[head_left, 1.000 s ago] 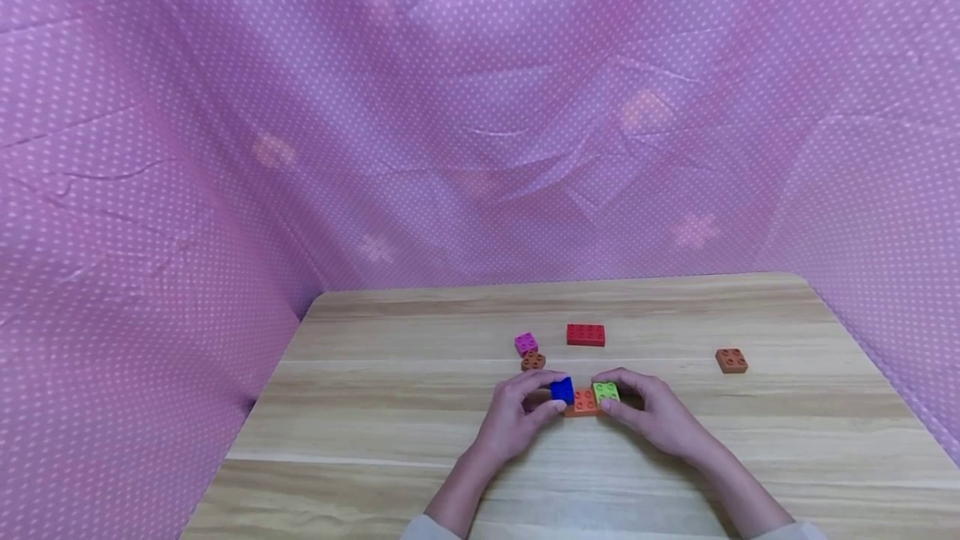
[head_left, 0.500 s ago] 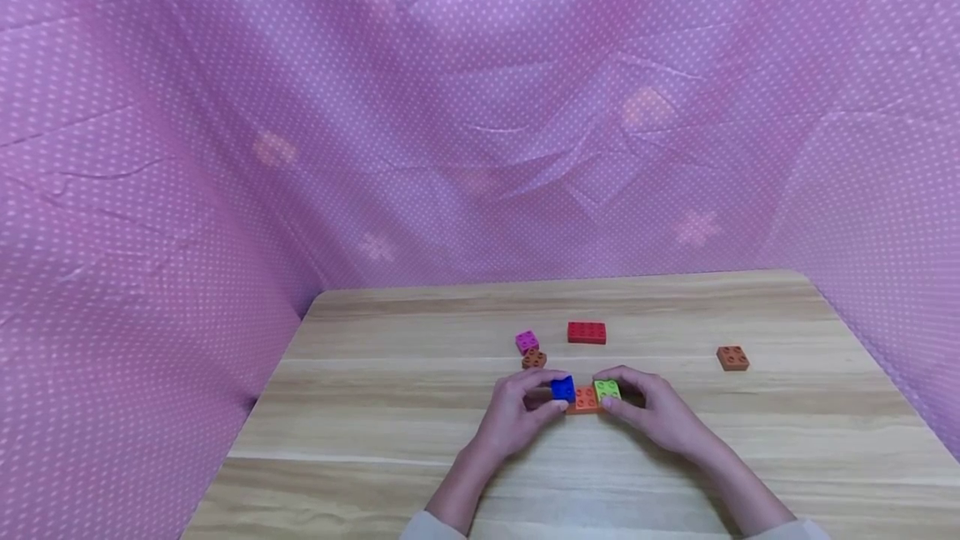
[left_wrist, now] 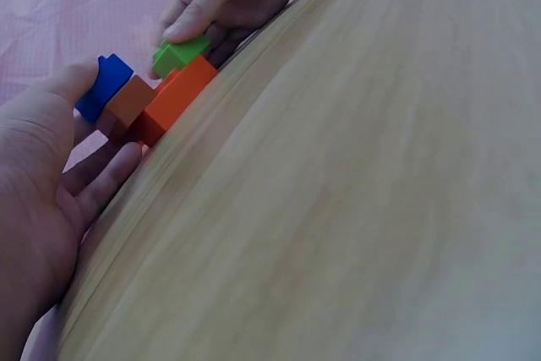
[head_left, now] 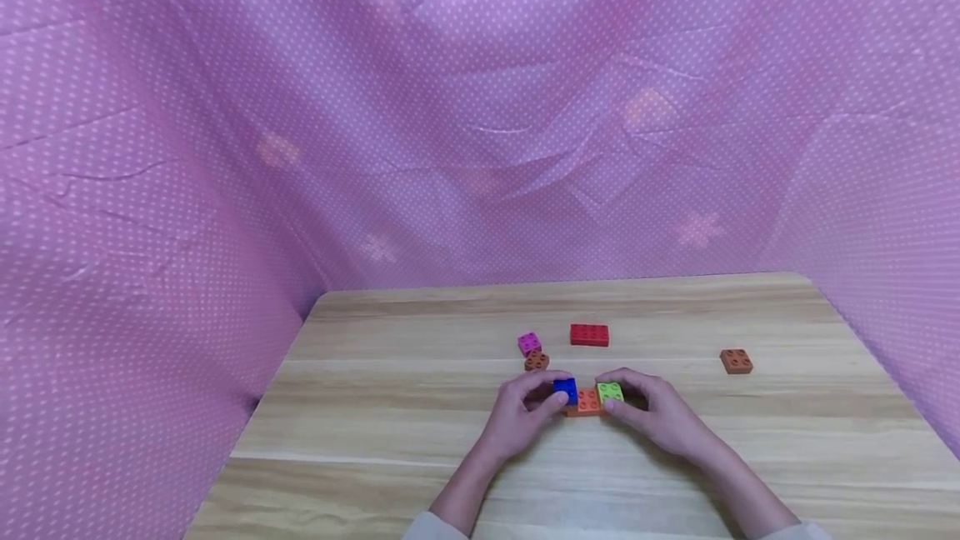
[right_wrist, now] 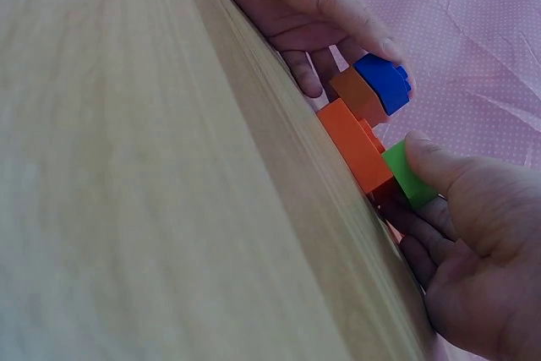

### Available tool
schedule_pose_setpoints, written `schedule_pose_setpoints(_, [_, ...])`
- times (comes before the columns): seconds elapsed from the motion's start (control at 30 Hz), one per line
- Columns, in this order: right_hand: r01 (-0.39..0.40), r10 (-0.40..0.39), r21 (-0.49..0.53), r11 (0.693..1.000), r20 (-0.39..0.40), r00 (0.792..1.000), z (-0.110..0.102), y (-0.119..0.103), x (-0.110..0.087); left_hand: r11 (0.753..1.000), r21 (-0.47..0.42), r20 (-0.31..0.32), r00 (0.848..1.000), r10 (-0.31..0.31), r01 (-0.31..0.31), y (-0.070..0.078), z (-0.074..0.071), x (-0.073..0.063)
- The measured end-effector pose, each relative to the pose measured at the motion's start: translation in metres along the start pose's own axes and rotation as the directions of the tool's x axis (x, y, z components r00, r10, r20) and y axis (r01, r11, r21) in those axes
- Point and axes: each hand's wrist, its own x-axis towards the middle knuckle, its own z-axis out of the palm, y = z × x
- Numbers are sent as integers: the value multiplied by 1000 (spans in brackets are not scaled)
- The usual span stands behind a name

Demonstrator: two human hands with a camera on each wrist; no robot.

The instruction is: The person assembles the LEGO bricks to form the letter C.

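A long orange brick (head_left: 587, 403) lies on the wooden table. On its left end is a stack of a brown brick (left_wrist: 128, 106) with a blue brick (head_left: 566, 392) on top. My left hand (head_left: 517, 415) pinches the blue brick between thumb and fingers, the thumb over its near edge. At the orange brick's other end sits a lime green brick (head_left: 610, 392). My right hand (head_left: 660, 417) grips that one, thumb at the near side and fingers behind. Orange studs show between the two ends. In the right wrist view, the brown brick (right_wrist: 358, 95) sits under the blue one.
Behind my left hand lie a magenta brick (head_left: 529, 343) and a brown flower-shaped brick (head_left: 536, 360), close together. A red brick (head_left: 589, 335) lies farther back, and a brown square brick (head_left: 736, 361) off to the right. Pink dotted cloth (head_left: 480, 148) surrounds the table (head_left: 375, 415).
My left thumb has moved up onto the blue brick, whose studded top now shows more plainly. The right hand keeps its grip on the green brick. Loose bricks stay put.
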Motion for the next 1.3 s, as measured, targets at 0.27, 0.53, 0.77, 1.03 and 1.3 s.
schedule_pose_setpoints(0.27, [-9,9,15,1000,7,1000,-1,-2,0,998,-60,-31,999,-22,20,5,2,0])
schedule_pose_setpoints(0.53, [28,-28,12,1000,-6,1000,2,-2,3,996,-74,-29,998,-48,46,7,0,3])
schedule_pose_setpoints(0.77, [18,-18,8,1000,-7,1000,2,0,2,994,-94,-23,998,-56,54,6,-1,4])
schedule_pose_setpoints(1.03, [13,-13,17,1000,-6,1000,1,0,2,1000,-26,-29,1000,-7,6,2,0,4])
schedule_pose_setpoints(1.3, [13,-13,3,1000,-4,1000,2,2,2,997,-19,-221,973,63,-69,0,-2,6])
